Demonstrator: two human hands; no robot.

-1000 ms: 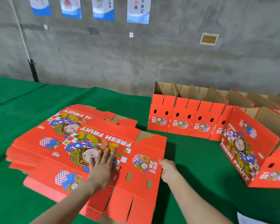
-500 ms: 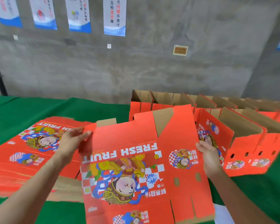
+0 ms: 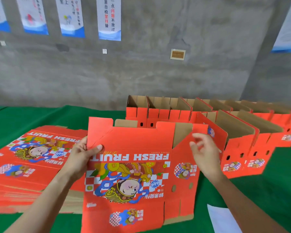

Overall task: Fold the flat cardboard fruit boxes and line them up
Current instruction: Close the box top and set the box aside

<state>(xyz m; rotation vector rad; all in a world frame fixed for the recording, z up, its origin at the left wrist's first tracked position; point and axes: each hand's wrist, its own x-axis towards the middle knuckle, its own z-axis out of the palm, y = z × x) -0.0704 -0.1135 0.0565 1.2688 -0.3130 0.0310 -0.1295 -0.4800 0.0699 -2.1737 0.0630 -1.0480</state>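
I hold a red flat fruit box [image 3: 129,165] upright in front of me, its "FRESH FRUIT" print upside down. My left hand [image 3: 81,158] pinches its left edge, thumb on the printed face. My right hand [image 3: 204,153] hovers at the narrow right panel with fingers spread and loosely bent; I cannot see a grip there. The right panel bends back a little, showing brown cardboard inside. A pile of flat red boxes [image 3: 23,163] lies on the left of the green table. Folded boxes [image 3: 160,113] stand in a row at the back right.
Nearer folded boxes [image 3: 245,145] stand at the right, close to my right hand. A white sheet of paper [image 3: 222,219] lies on the green table [image 3: 275,190] at the lower right. A grey concrete wall with posters [image 3: 109,17] rises behind the table.
I lifted one flat box off the pile and brought it upright in front of me. My right hand left the box's right edge and its fingers spread. The camera turned right.
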